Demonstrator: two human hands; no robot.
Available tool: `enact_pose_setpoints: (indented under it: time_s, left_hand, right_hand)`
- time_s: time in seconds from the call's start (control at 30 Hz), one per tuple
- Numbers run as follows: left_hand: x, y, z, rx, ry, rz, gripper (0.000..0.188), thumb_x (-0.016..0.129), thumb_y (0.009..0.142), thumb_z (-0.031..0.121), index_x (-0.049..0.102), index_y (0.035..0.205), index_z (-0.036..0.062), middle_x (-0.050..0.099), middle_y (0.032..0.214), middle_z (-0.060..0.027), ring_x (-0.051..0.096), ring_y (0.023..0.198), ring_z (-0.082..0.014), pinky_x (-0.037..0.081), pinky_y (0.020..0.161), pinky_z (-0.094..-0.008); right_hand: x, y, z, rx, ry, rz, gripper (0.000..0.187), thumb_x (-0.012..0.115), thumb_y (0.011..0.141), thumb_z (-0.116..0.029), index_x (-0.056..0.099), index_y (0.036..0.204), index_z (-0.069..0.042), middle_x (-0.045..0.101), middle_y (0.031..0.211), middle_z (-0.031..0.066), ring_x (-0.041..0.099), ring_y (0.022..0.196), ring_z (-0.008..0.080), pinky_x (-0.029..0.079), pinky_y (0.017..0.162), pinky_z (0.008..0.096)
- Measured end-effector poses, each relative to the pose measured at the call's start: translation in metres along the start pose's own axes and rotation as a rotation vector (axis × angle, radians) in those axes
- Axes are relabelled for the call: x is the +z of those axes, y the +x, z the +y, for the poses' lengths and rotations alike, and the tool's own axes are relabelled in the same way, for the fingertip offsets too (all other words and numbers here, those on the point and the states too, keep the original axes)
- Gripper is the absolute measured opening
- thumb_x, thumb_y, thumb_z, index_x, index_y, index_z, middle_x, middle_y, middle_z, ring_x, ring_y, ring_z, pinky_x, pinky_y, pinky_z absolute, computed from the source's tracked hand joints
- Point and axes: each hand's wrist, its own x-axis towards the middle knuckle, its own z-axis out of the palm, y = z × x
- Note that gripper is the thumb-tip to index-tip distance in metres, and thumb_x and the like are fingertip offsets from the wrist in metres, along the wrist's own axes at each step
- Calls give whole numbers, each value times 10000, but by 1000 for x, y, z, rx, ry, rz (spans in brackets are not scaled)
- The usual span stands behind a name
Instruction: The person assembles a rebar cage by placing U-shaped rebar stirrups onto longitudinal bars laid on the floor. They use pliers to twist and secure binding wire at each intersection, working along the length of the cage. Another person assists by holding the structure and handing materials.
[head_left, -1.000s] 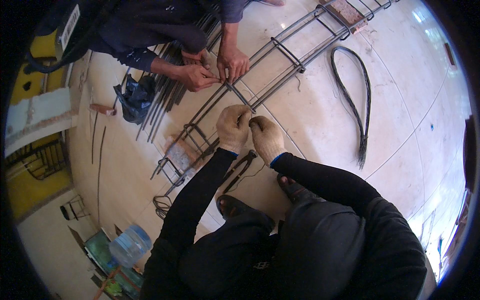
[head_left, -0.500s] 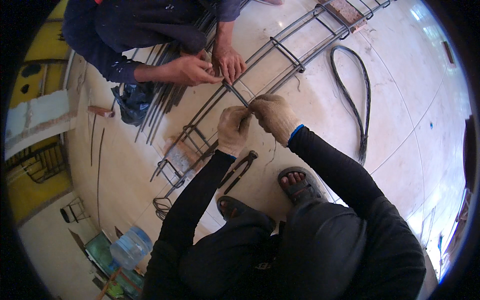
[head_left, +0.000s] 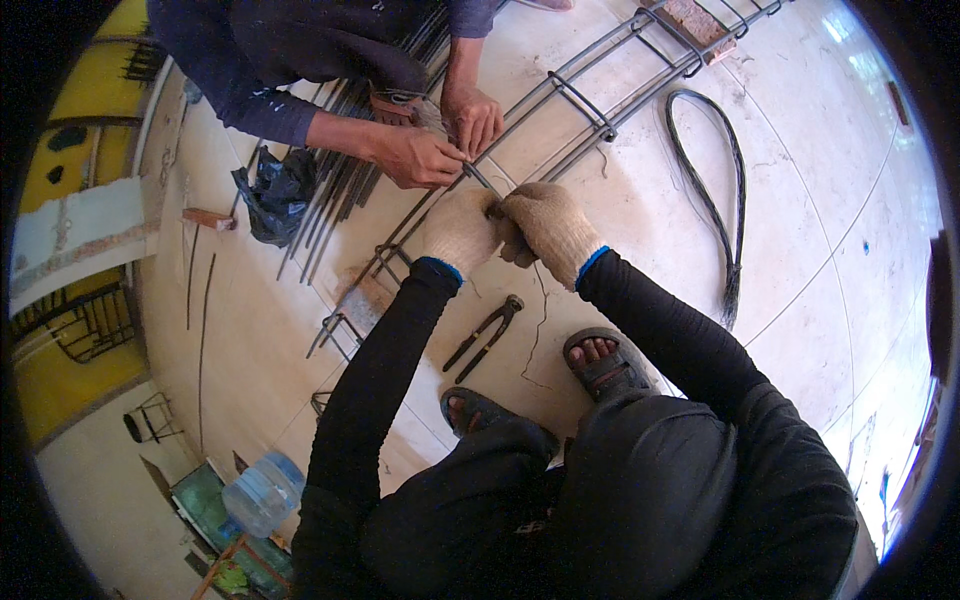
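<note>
— Where are the hands?

— Both wear knit gloves. The left hand (head_left: 462,228) and right hand (head_left: 552,226) meet, touching, over the rebar cage (head_left: 560,105) that lies on the floor (head_left: 800,230).

— Fingers?

— Curled together at a bar of the cage; whether they pinch anything I cannot tell.

— Anyone else?

— A co-worker's bare hands (head_left: 450,140) grip the same cage just beyond.

— What lies nearby?

— Pincers (head_left: 486,336) on the floor between the left forearm and a sandalled foot (head_left: 600,362); a loop of black wire (head_left: 715,190) to the right; loose rods (head_left: 335,200) and a black bag (head_left: 275,192) to the left.
</note>
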Motion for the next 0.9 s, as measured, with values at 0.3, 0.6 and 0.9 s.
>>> enact_pose_setpoints:
  time_s: [0.3, 0.6, 0.9]
  left_hand:
    - [6, 0, -8, -127, -362, 47, 292, 701, 988, 277, 777, 1021, -3, 769, 913, -199, 744, 851, -340, 557, 790, -434]
    - [2, 2, -15, -68, -403, 18, 326, 678, 1006, 266, 752, 998, -51, 756, 893, -212, 727, 813, -296, 549, 779, -409]
    - [13, -13, 7, -181, -457, 177, 369, 655, 1032, 307, 740, 1008, -51, 758, 901, -174, 709, 830, -267, 540, 803, -398]
  right_hand:
    - [7, -10, 31, 262, 210, 277, 353, 675, 1036, -320, 703, 1177, 3, 707, 942, 76, 650, 702, 150, 532, 619, 273]
    - [30, 8, 69, 278, 680, 104, 366, 681, 1047, -366, 698, 1188, -29, 704, 1002, 44, 626, 764, 126, 536, 678, 291]
    - [28, 19, 78, 68, -150, 358, 391, 639, 965, -284, 736, 1181, 27, 759, 992, 267, 761, 956, 359, 586, 851, 441]
